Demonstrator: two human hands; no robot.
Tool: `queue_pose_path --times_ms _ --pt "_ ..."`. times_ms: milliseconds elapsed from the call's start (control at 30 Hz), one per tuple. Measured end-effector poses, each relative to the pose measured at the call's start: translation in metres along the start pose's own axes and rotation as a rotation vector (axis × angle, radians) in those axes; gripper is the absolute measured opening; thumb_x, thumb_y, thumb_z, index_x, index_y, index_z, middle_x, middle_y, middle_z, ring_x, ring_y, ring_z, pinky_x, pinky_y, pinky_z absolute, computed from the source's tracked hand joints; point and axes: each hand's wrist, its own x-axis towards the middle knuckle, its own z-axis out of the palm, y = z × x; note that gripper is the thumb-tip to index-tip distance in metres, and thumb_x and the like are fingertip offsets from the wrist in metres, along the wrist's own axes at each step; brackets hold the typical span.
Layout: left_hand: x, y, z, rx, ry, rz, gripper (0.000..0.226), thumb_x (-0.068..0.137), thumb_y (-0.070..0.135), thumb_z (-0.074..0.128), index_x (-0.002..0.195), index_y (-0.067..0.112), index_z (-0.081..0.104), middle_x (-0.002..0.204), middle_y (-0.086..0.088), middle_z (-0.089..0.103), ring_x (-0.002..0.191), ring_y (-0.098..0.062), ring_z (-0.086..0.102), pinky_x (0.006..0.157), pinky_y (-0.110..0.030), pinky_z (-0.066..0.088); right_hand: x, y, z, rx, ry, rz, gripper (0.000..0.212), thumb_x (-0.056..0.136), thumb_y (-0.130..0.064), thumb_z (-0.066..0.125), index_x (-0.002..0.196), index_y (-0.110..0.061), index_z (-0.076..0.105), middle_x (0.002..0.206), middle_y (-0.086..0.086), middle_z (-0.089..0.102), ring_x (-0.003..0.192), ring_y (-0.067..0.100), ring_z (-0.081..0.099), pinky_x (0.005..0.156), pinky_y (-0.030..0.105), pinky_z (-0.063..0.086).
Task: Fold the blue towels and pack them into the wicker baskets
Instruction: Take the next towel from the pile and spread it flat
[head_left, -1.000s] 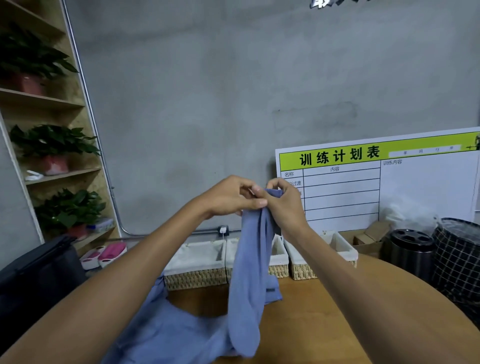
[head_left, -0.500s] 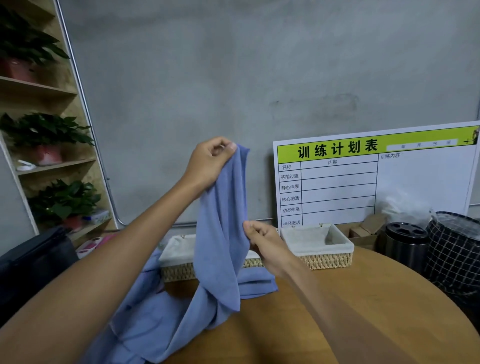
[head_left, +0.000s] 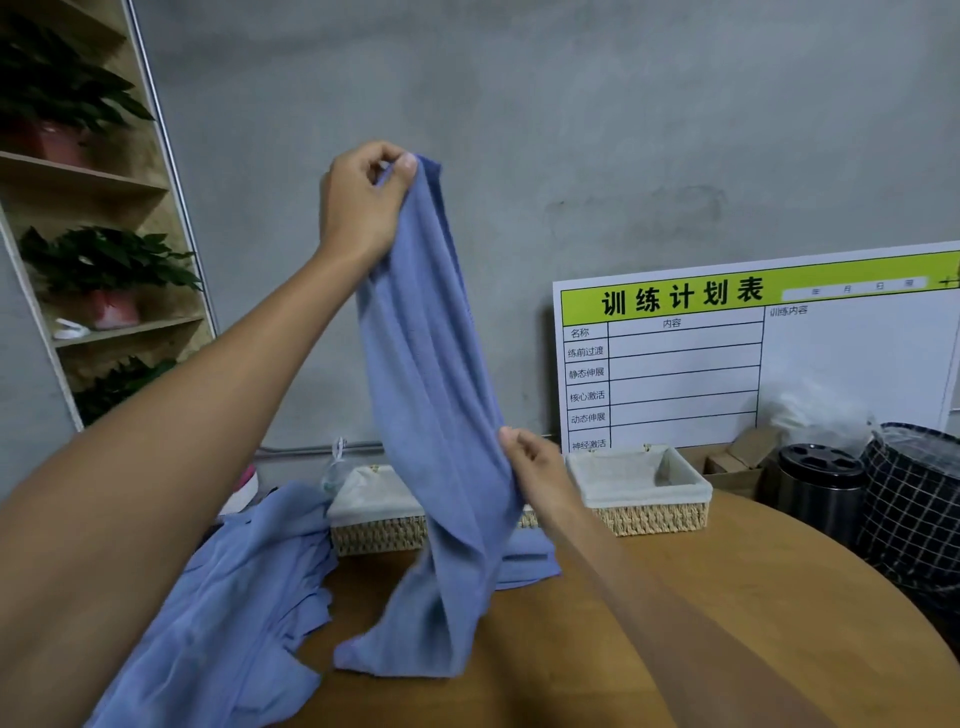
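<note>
Towel hangs limp and soft above the bench before the wicker baskets, your left hand pinching its top and right hand pinching its side edge; take corners, since it likely sags.

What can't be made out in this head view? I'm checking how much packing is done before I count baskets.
- Left wicker basket: its inside is hidden by the held blue towel.
- Towel pile: cut off by the bottom edge; count unclear.
- Right wicker basket: the near part of its floor is hidden by its own wall.
- Right hand: its fingertips are hidden in the cloth.
</note>
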Motion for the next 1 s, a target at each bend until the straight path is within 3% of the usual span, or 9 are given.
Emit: queue_pose_path --times_ms 67,200,333,433,533,667,733,867,1000 --pt "-0.002 -0.017 -0.013 0.028 0.055 -0.049 0.019 0.091 0.038 0.057 0.087 0.021 0.067 0.07 0.008 0.057 0.061 0.002 0.046 0.065 -0.022 0.039 0.004 -0.006 -0.025 -0.113 0.043 -0.032 0.054 0.098 -0.045 0.056 0.074 0.003 0.056 0.07 0.002 0.049 0.069 0.009 0.044 0.062 0.029 0.034" --pt "-0.012 -0.045 -0.038 0.074 0.152 -0.134 0.028 0.091 0.043 0.055 0.089 0.019 0.069 0.072 0.007 0.059 0.067 -0.005 0.052 0.068 -0.028 0.042 -0.006 -0.011 -0.063 -0.262 -0.09 -0.054 0.062 0.093 -0.054 0.058 0.062 -0.002 0.043 0.066 0.003 0.036 0.065 0.013 0.034 0.059 0.031 0.022" --pt "-0.029 -0.064 -0.048 0.075 0.163 -0.183 0.032 0.091 0.048 0.054 0.091 0.019 0.07 0.081 -0.001 0.066 0.075 -0.014 0.058 0.072 -0.037 0.05 -0.024 0.005 -0.088 -0.387 -0.179 0.042 0.053 0.096 -0.036 0.065 0.05 -0.024 0.041 0.057 -0.01 0.039 0.054 0.007 0.035 0.05 0.023 0.026" --pt "-0.038 -0.066 -0.051 0.067 0.173 -0.212 0.028 0.09 0.048 0.055 0.089 0.024 0.068 0.079 0.0 0.065 0.073 -0.015 0.057 0.072 -0.04 0.05 -0.035 0.011 -0.105 -0.388 -0.144 0.083 0.052 0.087 -0.054 0.065 0.054 -0.024 0.038 0.061 -0.006 0.037 0.058 0.01 0.033 0.053 0.025 0.024" --pt "-0.042 -0.065 -0.051 0.087 0.145 -0.209 0.026 0.092 0.046 0.056 0.09 0.023 0.069 0.079 0.001 0.066 0.073 -0.017 0.058 0.072 -0.039 0.051 -0.035 0.003 -0.117 -0.348 -0.021 0.063 0.05 0.085 -0.055 0.061 0.06 -0.016 0.043 0.064 -0.003 0.038 0.061 0.009 0.034 0.054 0.024 0.024" --pt "-0.037 -0.051 -0.048 0.085 0.164 -0.189 0.025 0.092 0.045 0.056 0.087 0.023 0.067 0.074 0.004 0.061 0.069 -0.015 0.053 0.068 -0.035 0.047 -0.021 0.004 -0.127 -0.409 -0.024 0.028 0.077 0.082 -0.072 0.059 0.066 0.001 0.043 0.069 0.001 0.039 0.068 0.014 0.035 0.063 0.031 0.025" --pt "-0.029 -0.044 -0.051 0.088 0.177 -0.174 0.028 0.092 0.046 0.055 0.088 0.022 0.068 0.074 0.002 0.061 0.069 -0.015 0.053 0.068 -0.035 0.046 -0.018 0.004 -0.127 -0.401 -0.037 0.034 0.078 0.083 -0.073 0.058 0.067 0.003 0.047 0.071 0.0 0.042 0.07 0.013 0.037 0.066 0.031 0.026" --pt "-0.011 -0.035 -0.062 0.092 0.193 -0.131 0.03 0.092 0.047 0.053 0.09 0.022 0.068 0.076 0.0 0.062 0.069 -0.015 0.053 0.066 -0.036 0.046 -0.028 0.003 -0.117 -0.35 -0.009 0.017 0.056 0.088 -0.06 0.051 0.062 -0.01 0.048 0.066 -0.004 0.043 0.066 0.008 0.038 0.062 0.028 0.027" --pt "-0.003 -0.032 -0.068 0.125 0.196 -0.111 0.033 0.095 0.047 0.052 0.095 0.019 0.069 0.08 0.0 0.063 0.073 -0.015 0.055 0.066 -0.033 0.044 -0.02 0.014 -0.115 -0.358 0.141 -0.004 0.077 0.085 -0.072 0.047 0.075 0.004 0.057 0.071 -0.003 0.055 0.07 0.006 0.047 0.065 0.023 0.037"
